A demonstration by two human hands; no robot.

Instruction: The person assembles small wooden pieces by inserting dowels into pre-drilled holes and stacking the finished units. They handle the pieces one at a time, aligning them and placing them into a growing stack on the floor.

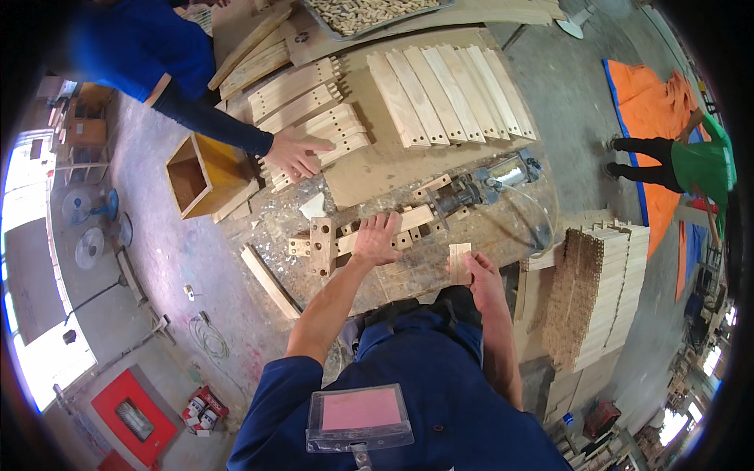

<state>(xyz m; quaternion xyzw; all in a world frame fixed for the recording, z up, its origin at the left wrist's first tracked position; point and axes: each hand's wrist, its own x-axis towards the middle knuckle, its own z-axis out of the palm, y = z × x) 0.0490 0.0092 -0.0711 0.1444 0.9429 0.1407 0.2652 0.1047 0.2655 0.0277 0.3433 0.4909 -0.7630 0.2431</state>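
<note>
Two bare hands at a cluttered workbench point(400, 281), one over the jig, one holding a small wooden piece

From where I stand, the left hand point(377, 239) lies over a wooden slat point(418, 220) in line with a metal pneumatic cylinder point(506, 173); the right hand point(487, 279) pinches a small flat wooden piece point(459, 264) near the bench's front edge, while across the bench a co-worker's hand point(297, 155) touches drilled slats point(340, 125) beside a row of pale boards point(449, 94)
</note>
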